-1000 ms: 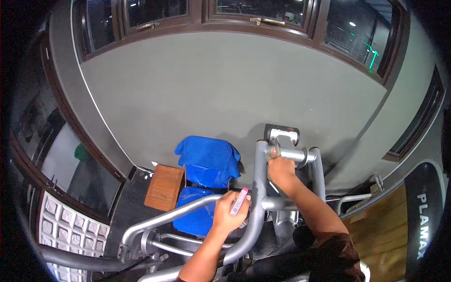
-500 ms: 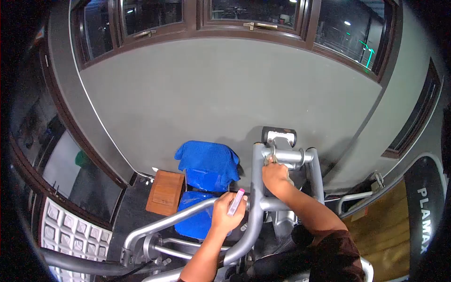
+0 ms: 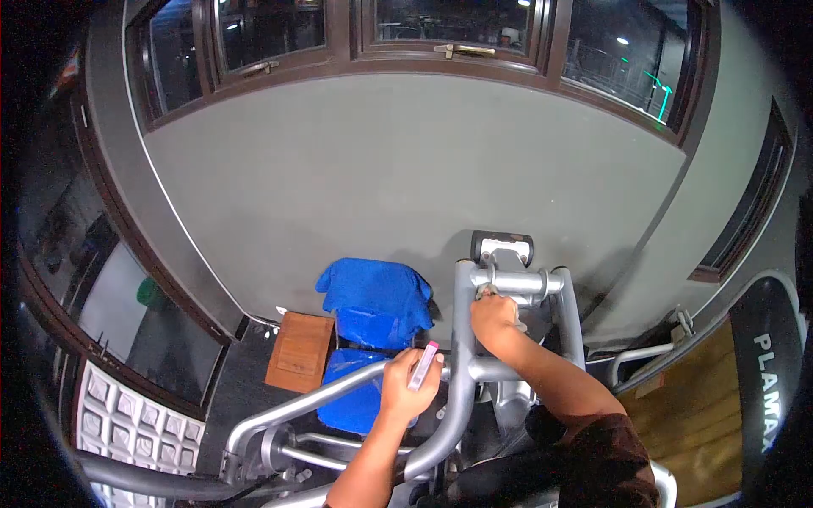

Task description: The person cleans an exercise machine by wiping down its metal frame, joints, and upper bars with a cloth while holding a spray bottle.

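My left hand [image 3: 405,381] is closed round a small clear bottle with a pink cap [image 3: 423,366], just left of the upright tube of a silver metal frame [image 3: 463,339]. Bent over a greyish cloth [image 3: 488,291], my right hand [image 3: 496,320] has its fingers wrapped round it, just below the frame's upper crossbar [image 3: 518,281]. Part of the cloth shows beyond the fingers; the rest is hidden by the hand.
Behind the frame stands a blue chair [image 3: 351,391] with a blue towel [image 3: 374,286] over its back. A brown wooden box [image 3: 299,351] is beside it. A board marked PLAMAX [image 3: 764,381] is at the right, a grey wall [image 3: 406,169] ahead.
My right hand has moved down from the upper crossbar with the cloth. My left hand still holds the bottle in nearly the same place. The view has tilted slightly upward.
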`<state>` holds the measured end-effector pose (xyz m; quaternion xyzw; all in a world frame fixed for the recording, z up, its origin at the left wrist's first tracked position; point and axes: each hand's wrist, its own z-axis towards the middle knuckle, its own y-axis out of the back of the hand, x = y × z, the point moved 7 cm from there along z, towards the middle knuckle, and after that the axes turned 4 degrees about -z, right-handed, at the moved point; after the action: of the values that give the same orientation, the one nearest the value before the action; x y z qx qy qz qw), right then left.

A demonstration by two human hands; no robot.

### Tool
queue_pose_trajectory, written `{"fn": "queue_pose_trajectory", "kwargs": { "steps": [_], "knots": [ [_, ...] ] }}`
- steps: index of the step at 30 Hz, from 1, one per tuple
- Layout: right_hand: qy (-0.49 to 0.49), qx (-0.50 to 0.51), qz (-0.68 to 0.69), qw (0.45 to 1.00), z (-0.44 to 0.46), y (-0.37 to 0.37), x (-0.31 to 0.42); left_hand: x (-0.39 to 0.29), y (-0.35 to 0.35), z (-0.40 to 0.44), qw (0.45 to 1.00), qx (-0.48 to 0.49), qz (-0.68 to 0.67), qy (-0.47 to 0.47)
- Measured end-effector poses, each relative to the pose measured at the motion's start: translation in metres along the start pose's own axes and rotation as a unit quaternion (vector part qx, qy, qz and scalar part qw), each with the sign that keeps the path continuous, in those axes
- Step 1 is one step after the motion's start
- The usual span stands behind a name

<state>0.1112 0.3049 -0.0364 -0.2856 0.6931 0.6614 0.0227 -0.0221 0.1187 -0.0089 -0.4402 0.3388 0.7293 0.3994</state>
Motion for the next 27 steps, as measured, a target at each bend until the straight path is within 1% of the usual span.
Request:
{"fn": "queue_pose_trajectory", "kwargs": {
  "steps": [1,3,6,7,10,11,14,15,18,19,22,23,27],
  "knots": [
    [0.001,0.030,0.016,0.999,0.001,-0.007,-0.002,0.000,0.000,0.000,1.000,0.000,-0.003,0.009],
    [0.003,0.089,0.049,0.995,0.001,-0.024,-0.011,-0.004,0.000,-0.001,1.000,-0.006,0.010,-0.003],
    [-0.001,0.042,0.075,0.996,0.004,-0.023,-0.036,-0.009,0.001,0.002,0.999,-0.012,0.016,-0.047],
    [-0.005,-0.005,0.086,0.996,-0.003,-0.002,-0.042,-0.010,0.001,0.003,0.998,-0.018,0.015,-0.062],
    [0.016,-0.081,0.176,0.981,-0.023,0.058,-0.054,-0.012,0.001,0.002,0.999,-0.012,0.014,-0.045],
    [0.042,-0.116,0.242,0.962,-0.016,0.058,-0.056,-0.004,0.000,0.002,1.000,0.012,0.020,-0.002],
    [-0.021,-0.191,0.188,0.963,0.014,0.037,-0.056,-0.007,-0.001,0.001,0.999,0.021,0.025,0.006],
    [-0.019,-0.194,0.171,0.966,0.018,0.034,-0.052,-0.008,-0.002,0.000,0.999,0.022,0.028,0.003],
    [-0.018,-0.157,0.144,0.977,0.017,0.020,-0.033,-0.008,-0.002,0.001,0.999,0.020,0.029,-0.004],
    [-0.014,-0.121,0.128,0.984,0.008,0.026,-0.026,-0.006,-0.002,0.001,1.000,0.019,0.024,0.000],
    [0.046,-0.097,0.107,0.989,-0.005,0.024,-0.018,-0.004,-0.002,-0.001,0.999,0.022,0.018,0.017],
    [0.045,-0.097,0.107,0.988,-0.007,0.021,-0.018,-0.003,-0.001,-0.001,0.999,0.022,0.019,0.024],
    [0.054,-0.085,0.094,0.991,-0.010,0.014,-0.019,-0.011,0.000,-0.002,1.000,-0.001,0.004,-0.001]
  ]
}}
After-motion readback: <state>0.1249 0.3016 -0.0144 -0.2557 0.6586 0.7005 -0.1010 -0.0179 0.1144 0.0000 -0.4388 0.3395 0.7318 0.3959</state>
